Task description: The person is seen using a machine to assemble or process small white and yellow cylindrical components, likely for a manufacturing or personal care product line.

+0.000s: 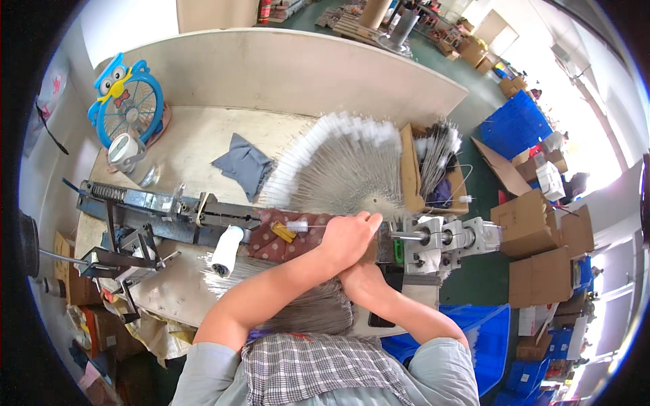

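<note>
My left hand [347, 240] is closed around a thin metal wire whose white tip [296, 225] points left over a dotted red-brown cloth [261, 245]. Just below it, my right hand [364, 280] sits close against the left wrist, its fingers mostly hidden. A yellow piece [283, 232] lies on the cloth beside the white tip. Beyond my hands, many white-tipped wires [338, 159] spread in a fan on the table. More bare wires [311, 312] lie in a thick bundle near my body.
A metal clamping machine [443, 238] stands right of my hands; a long rail fixture [152, 203] runs along the left. A white cylinder [227, 252], grey cloth [245, 164], blue fan [132, 108] and cardboard box of wires [411, 169] surround the work area. A blue bin [491, 338] sits at lower right.
</note>
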The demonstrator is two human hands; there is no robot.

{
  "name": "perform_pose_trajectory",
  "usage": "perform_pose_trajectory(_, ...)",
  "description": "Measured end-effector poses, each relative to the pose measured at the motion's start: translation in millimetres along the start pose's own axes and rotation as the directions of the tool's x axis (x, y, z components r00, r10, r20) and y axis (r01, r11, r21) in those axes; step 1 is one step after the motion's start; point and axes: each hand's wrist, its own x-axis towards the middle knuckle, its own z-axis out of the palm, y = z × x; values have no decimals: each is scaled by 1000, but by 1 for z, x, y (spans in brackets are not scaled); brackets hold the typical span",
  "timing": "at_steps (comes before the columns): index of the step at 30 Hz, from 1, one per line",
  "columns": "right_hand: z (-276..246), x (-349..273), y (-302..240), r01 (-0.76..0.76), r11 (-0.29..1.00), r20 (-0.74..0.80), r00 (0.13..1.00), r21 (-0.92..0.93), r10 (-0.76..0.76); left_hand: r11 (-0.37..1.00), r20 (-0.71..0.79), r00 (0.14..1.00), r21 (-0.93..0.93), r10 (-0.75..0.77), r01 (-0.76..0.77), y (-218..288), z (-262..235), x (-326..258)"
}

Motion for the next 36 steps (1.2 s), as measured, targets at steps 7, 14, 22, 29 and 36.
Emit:
perform_pose_trajectory(7, -59, -3, 10, 117, 952, 3, 993, -284, -121, 949, 35, 989, 280, 142, -146, -5, 1, 29)
perform_pose_trajectory(14, -88, 33, 38, 414, 745, -73, 849, -523, -523, 887, 185, 981, 461, -63, -30, -39, 0, 52)
perform_pose_trajectory(22, -127, 45, 90, -23, 989, 113, 994, 145, 7, 870, -266, 844, 309, 466, -383, 43, -115, -48)
perform_pose_trajectory(29, -124, 51, 87, -6, 994, -2, 1000, 108, 6, 982, -286, 958, 179, -8, 62, 16, -100, -125)
perform_pose_trajectory(36, -133, 61, 71, 53, 952, 188, 976, 302, -114, 957, -384, 880, -44, -280, 285, 8, -89, -144)
